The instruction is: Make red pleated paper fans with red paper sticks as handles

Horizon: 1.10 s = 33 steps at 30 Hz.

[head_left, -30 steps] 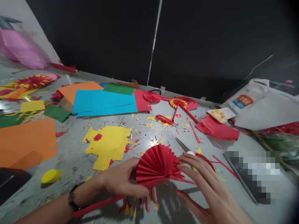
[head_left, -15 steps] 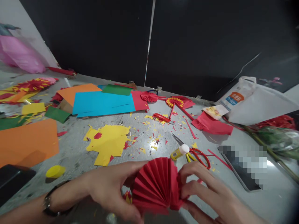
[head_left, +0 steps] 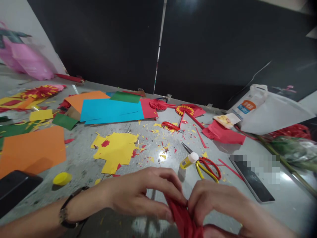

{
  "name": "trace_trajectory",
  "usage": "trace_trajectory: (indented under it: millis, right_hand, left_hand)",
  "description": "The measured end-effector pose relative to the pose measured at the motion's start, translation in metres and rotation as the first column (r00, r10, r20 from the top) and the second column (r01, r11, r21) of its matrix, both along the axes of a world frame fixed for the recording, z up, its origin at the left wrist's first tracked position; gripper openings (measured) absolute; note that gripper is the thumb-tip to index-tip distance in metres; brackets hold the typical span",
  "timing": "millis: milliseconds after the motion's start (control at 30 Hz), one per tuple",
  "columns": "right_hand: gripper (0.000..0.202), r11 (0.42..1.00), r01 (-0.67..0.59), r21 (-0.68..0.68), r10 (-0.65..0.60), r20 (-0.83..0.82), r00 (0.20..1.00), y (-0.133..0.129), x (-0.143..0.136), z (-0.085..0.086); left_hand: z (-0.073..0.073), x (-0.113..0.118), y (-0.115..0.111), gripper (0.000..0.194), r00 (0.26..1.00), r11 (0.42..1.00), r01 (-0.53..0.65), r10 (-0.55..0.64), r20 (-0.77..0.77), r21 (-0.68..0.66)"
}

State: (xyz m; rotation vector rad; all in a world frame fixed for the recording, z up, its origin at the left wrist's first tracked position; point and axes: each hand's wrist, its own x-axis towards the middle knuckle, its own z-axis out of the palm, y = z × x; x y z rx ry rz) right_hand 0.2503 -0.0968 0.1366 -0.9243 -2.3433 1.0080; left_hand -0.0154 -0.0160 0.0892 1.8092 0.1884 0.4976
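Note:
Between my two hands is a red pleated paper piece [head_left: 183,219], squeezed into a narrow bundle at the bottom of the head view. My left hand [head_left: 146,191] pinches its upper left side with thumb and fingers. The fingers of my right hand [head_left: 218,205] are curled against its right side, and the lower end runs out of view. Just beyond the hands stand a glue stick with a white cap [head_left: 188,161] and scissors with red and yellow handles [head_left: 210,170]. Cut yellow paper [head_left: 116,150] lies past my left hand.
A phone [head_left: 254,180] lies on the right, a white bag [head_left: 269,109] behind it. Orange [head_left: 34,148] and blue sheets [head_left: 111,110] are at left and back. A red utility knife [head_left: 170,125], a red paper fan [head_left: 158,104] and scraps lie mid-table. A yellow cap [head_left: 62,178] sits left.
The red pleated paper was fanned out in a half circle; now it is pressed together and lower. My left hand has moved over its top, and both hands have drawn close together.

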Motion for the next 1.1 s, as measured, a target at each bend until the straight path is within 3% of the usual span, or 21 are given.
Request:
trace_trajectory:
  millis: [167, 300, 400, 600, 700, 767, 867, 933, 1033, 1100]
  right_hand:
    - [0.006, 0.967, 0.25, -0.055, -0.256, -0.191, 0.948, 0.007, -0.011, -0.004]
    - [0.006, 0.949, 0.312, -0.043, -0.312, -0.263, 0.913, 0.018, -0.019, -0.007]
    - [0.008, 0.931, 0.361, 0.049, -0.337, -0.263, 0.904, 0.023, -0.023, -0.01]
    - [0.012, 0.845, 0.399, 0.356, -0.353, -0.19, 0.916, 0.024, -0.03, -0.013]
    - [0.01, 0.768, 0.398, 0.502, -0.372, -0.156, 0.915, 0.023, -0.033, -0.014]
    - [0.017, 0.748, 0.391, 0.537, -0.401, -0.106, 0.91, 0.021, -0.033, -0.016]
    - [0.028, 0.822, 0.308, 0.479, -0.376, 0.051, 0.925, 0.016, -0.031, -0.024]
    - [0.021, 0.893, 0.257, 0.37, -0.341, 0.184, 0.922, 0.014, -0.029, -0.034]
    - [0.013, 0.943, 0.243, 0.228, -0.314, 0.365, 0.876, 0.013, -0.029, -0.056]
    - [0.019, 0.954, 0.229, 0.192, -0.294, 0.471, 0.832, 0.014, -0.032, -0.071]
  left_hand:
    - [0.001, 0.005, -0.007, 0.032, 0.973, 0.969, -0.231, 0.227, 0.049, 0.088]
    - [0.011, 0.009, -0.015, 0.027, 0.937, 0.915, -0.346, 0.35, 0.017, 0.208]
    - [0.017, 0.012, -0.02, 0.024, 0.916, 0.893, -0.392, 0.401, 0.002, 0.223]
    - [0.016, 0.014, -0.018, 0.015, 0.925, 0.926, -0.378, 0.378, 0.036, -0.012]
    - [0.007, 0.015, -0.016, 0.015, 0.921, 0.916, -0.376, 0.386, 0.056, -0.137]
    - [-0.001, 0.014, -0.014, 0.016, 0.928, 0.923, -0.337, 0.359, 0.1, -0.188]
    - [-0.015, 0.009, -0.007, 0.019, 0.935, 0.926, -0.292, 0.329, 0.134, -0.238]
    - [-0.022, 0.005, 0.0, 0.02, 0.934, 0.937, -0.285, 0.319, 0.16, -0.204]
    - [-0.033, -0.001, 0.013, 0.018, 0.973, 0.977, -0.204, 0.195, 0.126, 0.066]
    - [-0.043, -0.004, 0.019, 0.011, 0.974, 0.945, -0.224, 0.219, 0.049, 0.238]
